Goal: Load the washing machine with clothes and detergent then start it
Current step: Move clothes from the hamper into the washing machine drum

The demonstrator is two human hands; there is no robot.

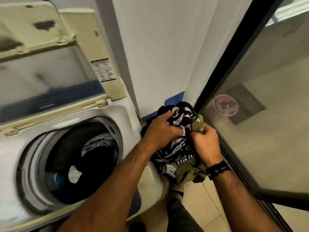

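Nearest, the right hand (206, 141) and left hand (160, 131) have their fingers curled into a bundle of clothes (180, 148), black-and-white print and olive, held right of the washing machine (107, 113); its open drum (80, 159), already part-filled, lies leftward.

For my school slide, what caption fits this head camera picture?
Both hands, left and right, grip bundled clothes beside the open washing machine.
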